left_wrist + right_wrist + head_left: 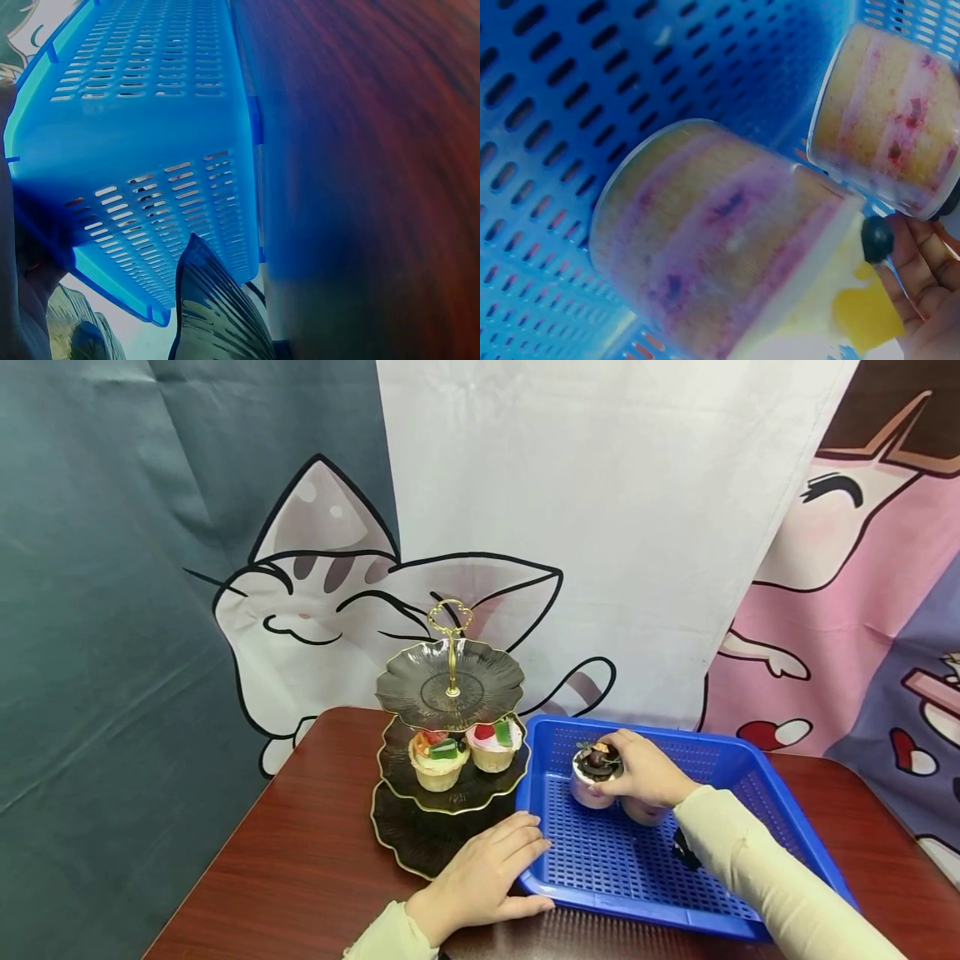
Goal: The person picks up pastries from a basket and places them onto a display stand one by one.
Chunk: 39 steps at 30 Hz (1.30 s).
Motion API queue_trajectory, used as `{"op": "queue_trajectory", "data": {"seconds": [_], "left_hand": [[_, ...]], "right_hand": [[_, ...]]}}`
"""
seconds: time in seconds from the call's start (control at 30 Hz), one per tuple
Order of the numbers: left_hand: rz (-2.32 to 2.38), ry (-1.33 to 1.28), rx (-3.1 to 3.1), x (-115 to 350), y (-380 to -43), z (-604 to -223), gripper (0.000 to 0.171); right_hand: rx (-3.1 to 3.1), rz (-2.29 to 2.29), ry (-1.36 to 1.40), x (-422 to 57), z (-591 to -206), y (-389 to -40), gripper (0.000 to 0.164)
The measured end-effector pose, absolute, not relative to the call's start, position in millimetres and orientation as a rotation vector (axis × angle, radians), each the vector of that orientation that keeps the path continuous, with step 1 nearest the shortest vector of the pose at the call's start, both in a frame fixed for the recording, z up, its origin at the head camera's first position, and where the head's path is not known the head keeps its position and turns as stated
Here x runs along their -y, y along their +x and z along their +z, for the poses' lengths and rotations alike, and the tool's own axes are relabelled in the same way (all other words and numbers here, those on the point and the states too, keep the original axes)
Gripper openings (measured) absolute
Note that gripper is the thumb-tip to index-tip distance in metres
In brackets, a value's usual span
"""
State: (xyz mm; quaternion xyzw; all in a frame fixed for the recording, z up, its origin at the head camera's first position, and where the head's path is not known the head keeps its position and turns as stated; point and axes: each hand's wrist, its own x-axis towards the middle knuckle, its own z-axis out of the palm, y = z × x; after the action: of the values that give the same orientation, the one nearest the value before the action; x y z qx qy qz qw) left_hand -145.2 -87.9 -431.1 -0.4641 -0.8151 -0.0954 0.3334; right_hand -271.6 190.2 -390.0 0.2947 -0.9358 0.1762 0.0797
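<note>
The right hand (647, 770) is gripping the chocolate-topped cake cup (591, 787), its axis pointing upward, immediately left of the grip inside the blue basket (637, 906), toward the tiered stand (483, 689); the left hand (483, 875) is resting extended fingers on the near-left rim (532, 883).

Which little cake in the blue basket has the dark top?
The dark-topped cake gripped by the right hand. The other cake, larger in the right wrist view, has a pale top with yellow pieces.
</note>
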Motion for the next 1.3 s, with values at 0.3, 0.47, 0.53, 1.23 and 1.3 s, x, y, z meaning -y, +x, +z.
{"op": "queue_trajectory", "data": {"seconds": [0.3,0.47,0.53,1.23,1.3], "left_hand": [[-0.263,-1.227,2.119,86.5,-144.7,-433.3,0.055],[-0.267,-1.227,2.116,85.9,-144.8,-433.6,0.055],[-0.264,-1.224,2.119,85.9,-144.9,-433.6,0.055],[-0.273,-1.214,2.134,88.3,-146.1,-431.8,0.056],[-0.273,-1.213,2.133,88.6,-146.5,-431.8,0.056]], "right_hand": [[2.796,0.561,0.869,-195.7,-378.0,-268.9,0.063],[2.794,0.601,0.878,-196.2,-365.3,-265.8,0.063],[2.792,0.61,0.881,-195.7,-360.7,-264.7,0.063],[2.692,0.687,0.972,-182.4,-305.9,-260.0,0.054],[2.687,0.7,0.971,-180.6,-300.3,-259.8,0.053]]}}
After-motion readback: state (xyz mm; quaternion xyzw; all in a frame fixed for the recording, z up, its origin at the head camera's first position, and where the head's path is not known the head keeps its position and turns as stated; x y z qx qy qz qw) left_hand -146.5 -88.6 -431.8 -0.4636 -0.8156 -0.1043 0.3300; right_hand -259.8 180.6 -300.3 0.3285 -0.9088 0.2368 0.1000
